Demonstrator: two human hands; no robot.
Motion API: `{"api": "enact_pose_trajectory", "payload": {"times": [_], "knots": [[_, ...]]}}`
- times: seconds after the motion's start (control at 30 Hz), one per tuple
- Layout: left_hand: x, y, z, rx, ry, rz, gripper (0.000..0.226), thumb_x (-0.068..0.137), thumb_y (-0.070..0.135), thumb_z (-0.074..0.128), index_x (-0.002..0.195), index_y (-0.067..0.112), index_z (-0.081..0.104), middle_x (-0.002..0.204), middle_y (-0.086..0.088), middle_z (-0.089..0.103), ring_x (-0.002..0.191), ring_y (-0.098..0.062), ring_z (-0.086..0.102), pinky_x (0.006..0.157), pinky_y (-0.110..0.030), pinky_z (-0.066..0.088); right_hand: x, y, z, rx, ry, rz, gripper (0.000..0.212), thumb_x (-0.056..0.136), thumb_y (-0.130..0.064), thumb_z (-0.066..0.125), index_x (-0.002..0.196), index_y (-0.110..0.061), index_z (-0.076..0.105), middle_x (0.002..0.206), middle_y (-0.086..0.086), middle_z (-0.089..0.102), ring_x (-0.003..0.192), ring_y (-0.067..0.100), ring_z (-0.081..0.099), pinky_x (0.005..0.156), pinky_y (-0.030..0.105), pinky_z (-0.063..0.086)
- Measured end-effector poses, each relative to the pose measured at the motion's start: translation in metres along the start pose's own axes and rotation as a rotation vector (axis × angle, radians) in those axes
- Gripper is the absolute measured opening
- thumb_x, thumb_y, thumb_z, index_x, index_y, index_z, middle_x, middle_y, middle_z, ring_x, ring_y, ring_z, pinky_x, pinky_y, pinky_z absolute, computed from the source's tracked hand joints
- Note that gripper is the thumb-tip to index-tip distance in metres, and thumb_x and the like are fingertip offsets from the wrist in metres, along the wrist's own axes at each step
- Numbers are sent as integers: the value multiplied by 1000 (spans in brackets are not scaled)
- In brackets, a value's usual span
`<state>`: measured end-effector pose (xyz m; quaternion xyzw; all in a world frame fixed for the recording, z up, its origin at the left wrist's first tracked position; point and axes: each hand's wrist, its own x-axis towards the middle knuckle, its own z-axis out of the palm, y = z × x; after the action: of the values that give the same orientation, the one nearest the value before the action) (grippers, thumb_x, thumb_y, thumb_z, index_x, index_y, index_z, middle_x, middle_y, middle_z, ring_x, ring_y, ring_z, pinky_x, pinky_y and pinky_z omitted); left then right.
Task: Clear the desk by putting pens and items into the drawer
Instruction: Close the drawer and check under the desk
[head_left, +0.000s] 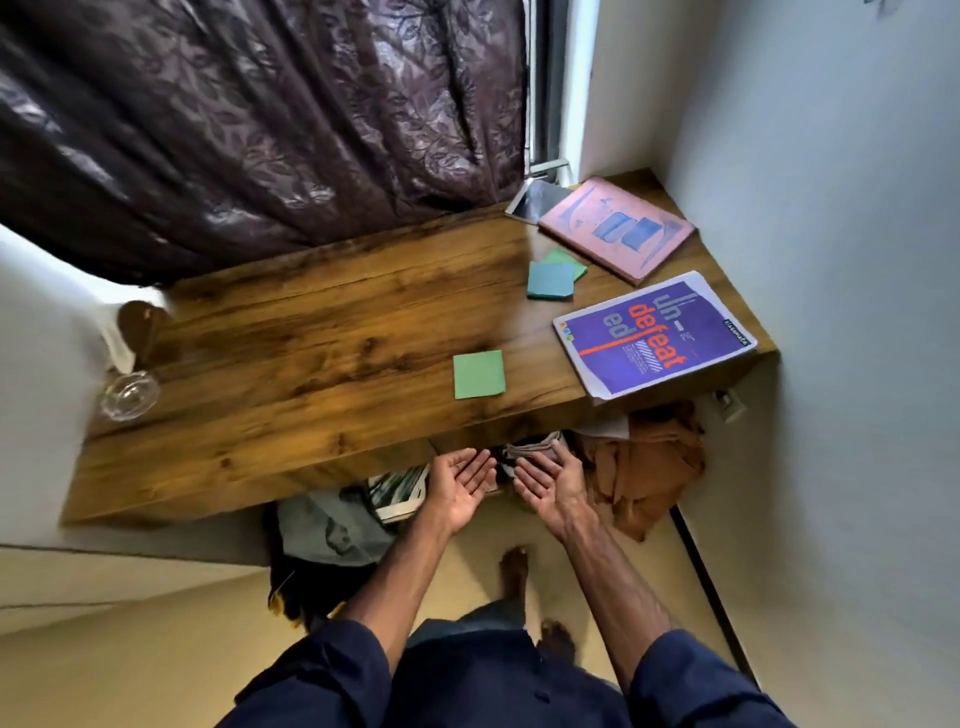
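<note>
A wooden desk (311, 338) runs across the view. On it lie a green sticky-note pad (478, 374), a teal pad (550, 280) over another green pad (570, 261), a purple notebook (654, 338) and a pink notebook (615, 228). My left hand (460, 486) and my right hand (545, 480) are held palm-up, fingers straight, just below the desk's front edge, holding nothing. No pens show. The drawer's front is hidden under the desk edge.
A glass bowl (129, 395) and a brown round object (139, 322) sit at the desk's left end. A tablet (535, 200) lies by the dark curtain (260, 119). Orange cloth (644, 467), a grey bag (332, 525) and books lie under the desk. A wall stands close on the right.
</note>
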<state>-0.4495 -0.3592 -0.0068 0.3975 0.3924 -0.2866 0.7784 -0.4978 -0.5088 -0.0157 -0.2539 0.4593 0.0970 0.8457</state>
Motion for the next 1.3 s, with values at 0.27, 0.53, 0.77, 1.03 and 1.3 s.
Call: {"api": "enact_pose_trajectory", "payload": {"times": [0.27, 0.53, 0.77, 1.03, 1.3], "knots": [[-28, 47, -86, -93, 91, 75, 20, 94, 14, 55, 109, 3, 62, 114, -18, 70, 104, -32, 67, 93, -38, 54, -15, 66, 50, -107, -90, 31, 55, 100, -41, 52, 138, -2, 53, 131, 22, 62, 123, 35, 59, 105, 44, 48], [-2, 129, -167, -133, 131, 61, 39, 98, 29, 55, 127, 1, 56, 126, -21, 64, 108, -34, 65, 84, -40, 55, 12, 146, 126, -85, -39, 50, 54, 100, -39, 53, 138, 0, 53, 133, 23, 60, 124, 35, 58, 109, 44, 46], [21, 201, -256, -232, 161, -49, 59, 98, 46, 55, 129, -3, 51, 126, -24, 58, 109, -37, 61, 97, -44, 51, 51, 247, 192, 84, 74, 109, 66, 100, -40, 52, 147, 4, 37, 150, 28, 40, 137, 40, 44, 113, 44, 40], [48, 248, -316, -436, 273, -62, 58, 103, 46, 43, 137, -1, 49, 127, -24, 56, 127, -38, 54, 111, -47, 44, 83, 293, 247, 212, 79, 51, 74, 96, -54, 55, 142, 4, 45, 146, 26, 47, 128, 39, 53, 100, 46, 50], [89, 251, -336, -601, 274, -16, 64, 96, 55, 47, 130, 1, 54, 134, -23, 56, 125, -38, 55, 106, -47, 46, 123, 311, 243, 342, 26, -5, 66, 89, -64, 57, 113, -3, 58, 121, 18, 60, 119, 35, 56, 113, 50, 40]]}}
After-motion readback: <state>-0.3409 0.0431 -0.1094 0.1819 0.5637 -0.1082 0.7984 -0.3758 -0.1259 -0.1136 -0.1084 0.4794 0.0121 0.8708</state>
